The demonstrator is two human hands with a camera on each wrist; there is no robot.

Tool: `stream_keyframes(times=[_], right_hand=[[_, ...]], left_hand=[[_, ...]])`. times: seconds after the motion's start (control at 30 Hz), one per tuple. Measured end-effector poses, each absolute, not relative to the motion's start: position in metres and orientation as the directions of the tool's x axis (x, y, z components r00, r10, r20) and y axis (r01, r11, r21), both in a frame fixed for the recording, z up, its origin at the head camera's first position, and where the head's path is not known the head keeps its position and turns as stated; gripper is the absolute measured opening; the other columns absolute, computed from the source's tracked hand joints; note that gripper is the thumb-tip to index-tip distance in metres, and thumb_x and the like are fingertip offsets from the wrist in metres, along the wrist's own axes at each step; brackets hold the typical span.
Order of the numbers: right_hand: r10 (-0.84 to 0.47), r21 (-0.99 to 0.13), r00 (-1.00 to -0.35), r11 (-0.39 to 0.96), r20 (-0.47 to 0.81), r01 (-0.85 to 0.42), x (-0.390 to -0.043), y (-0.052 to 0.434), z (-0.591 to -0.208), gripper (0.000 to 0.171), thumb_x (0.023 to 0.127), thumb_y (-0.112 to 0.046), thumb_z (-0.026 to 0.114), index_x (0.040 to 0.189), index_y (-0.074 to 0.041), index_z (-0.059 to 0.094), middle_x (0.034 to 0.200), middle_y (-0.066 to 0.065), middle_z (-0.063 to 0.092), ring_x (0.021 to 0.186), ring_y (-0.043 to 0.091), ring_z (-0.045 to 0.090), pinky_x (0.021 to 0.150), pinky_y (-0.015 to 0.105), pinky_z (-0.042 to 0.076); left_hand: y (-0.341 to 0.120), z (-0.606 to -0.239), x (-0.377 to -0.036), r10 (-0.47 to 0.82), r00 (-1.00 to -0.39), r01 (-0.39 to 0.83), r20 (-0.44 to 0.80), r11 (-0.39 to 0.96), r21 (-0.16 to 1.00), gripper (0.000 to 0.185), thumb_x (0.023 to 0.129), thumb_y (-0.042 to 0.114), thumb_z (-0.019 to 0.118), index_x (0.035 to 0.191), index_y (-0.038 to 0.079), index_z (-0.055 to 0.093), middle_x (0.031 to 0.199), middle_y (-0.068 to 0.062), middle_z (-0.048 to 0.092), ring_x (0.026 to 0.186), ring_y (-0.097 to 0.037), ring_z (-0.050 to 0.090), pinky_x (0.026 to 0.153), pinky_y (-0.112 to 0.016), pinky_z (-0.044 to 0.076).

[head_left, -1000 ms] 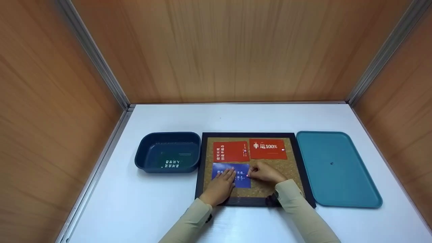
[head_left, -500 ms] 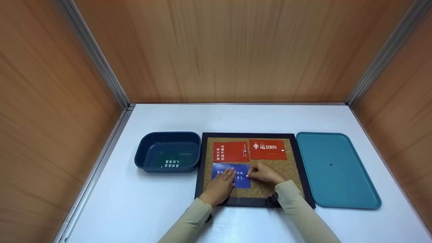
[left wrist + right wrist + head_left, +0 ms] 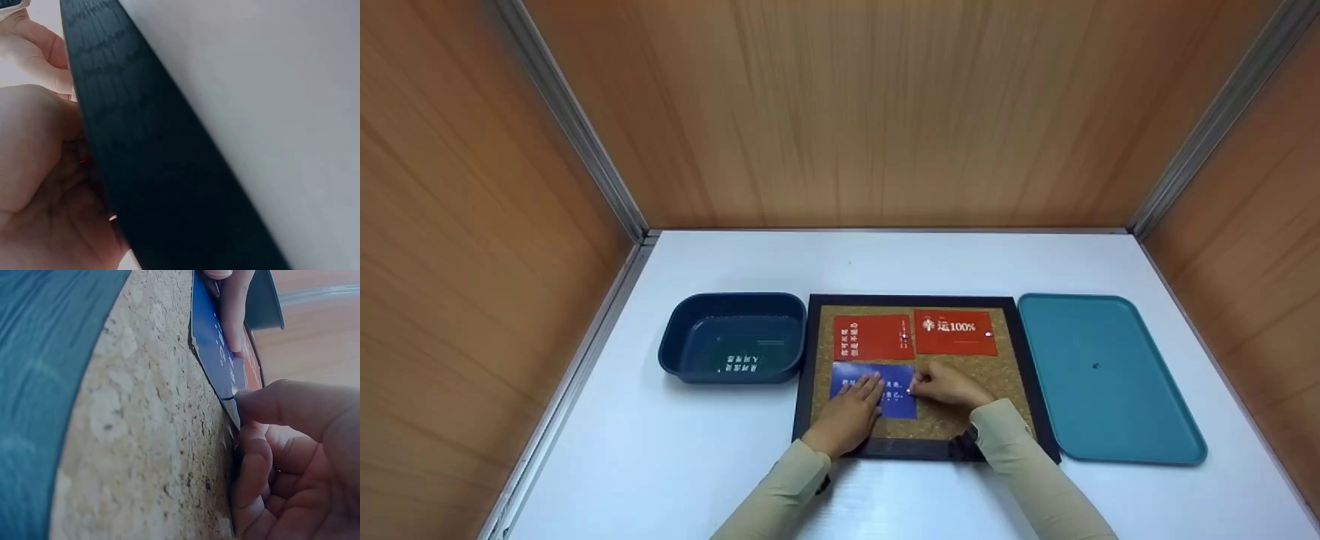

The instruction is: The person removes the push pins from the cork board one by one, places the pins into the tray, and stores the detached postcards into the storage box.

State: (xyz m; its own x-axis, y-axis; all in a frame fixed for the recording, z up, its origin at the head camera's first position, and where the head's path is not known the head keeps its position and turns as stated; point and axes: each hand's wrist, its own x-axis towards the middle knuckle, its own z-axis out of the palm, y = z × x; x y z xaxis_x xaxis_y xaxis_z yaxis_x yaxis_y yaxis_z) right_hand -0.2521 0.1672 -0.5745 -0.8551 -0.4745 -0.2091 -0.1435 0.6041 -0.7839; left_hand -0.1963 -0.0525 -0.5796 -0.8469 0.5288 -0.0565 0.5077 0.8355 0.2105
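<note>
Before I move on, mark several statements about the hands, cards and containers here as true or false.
1. The left hand rests on the blue card. True.
2. The right hand holds a pushpin at the blue card's left edge. False: it is at the right edge.
3. The red card printed "100%" lies on the corkboard. True.
4. The teal tray lies left of the corkboard. False: it lies to the right in the head view.
5. A card with white characters lies in the navy tub. True.

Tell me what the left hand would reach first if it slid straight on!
Going past the blue card under it, the left hand would probably reach the left red card first.
</note>
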Motion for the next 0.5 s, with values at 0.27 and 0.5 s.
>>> stream_keyframes(times=[0.27,0.5], right_hand=[[-0.481,-0.795,-0.852,0.59,-0.206,-0.14,-0.2526,0.1672,-0.5751,0.015,0.09,-0.012,0.061,0.078,-0.004,0.064,0.068,-0.005,0.055,0.06,0.009,0.047,0.056,0.023,0.038],[-0.482,-0.813,-0.848,0.571,-0.221,-0.113,-0.2527,0.1698,-0.5755,0.016,0.092,-0.014,0.062,0.081,-0.003,0.065,0.073,-0.002,0.058,0.064,0.011,0.049,0.061,0.025,0.041]], left_hand=[[-0.0535,-0.577,-0.1952,0.529,-0.846,0.505,-0.059,0.833,0.227,0.047,0.103,0.026,0.041,0.146,0.008,0.04,0.153,-0.007,0.038,0.142,-0.024,0.036,0.113,-0.046,0.035],[-0.0527,-0.576,-0.1951,0.529,-0.846,0.504,-0.063,0.833,0.227,0.047,0.104,0.027,0.041,0.147,0.008,0.04,0.154,-0.007,0.037,0.142,-0.024,0.035,0.114,-0.046,0.034]])
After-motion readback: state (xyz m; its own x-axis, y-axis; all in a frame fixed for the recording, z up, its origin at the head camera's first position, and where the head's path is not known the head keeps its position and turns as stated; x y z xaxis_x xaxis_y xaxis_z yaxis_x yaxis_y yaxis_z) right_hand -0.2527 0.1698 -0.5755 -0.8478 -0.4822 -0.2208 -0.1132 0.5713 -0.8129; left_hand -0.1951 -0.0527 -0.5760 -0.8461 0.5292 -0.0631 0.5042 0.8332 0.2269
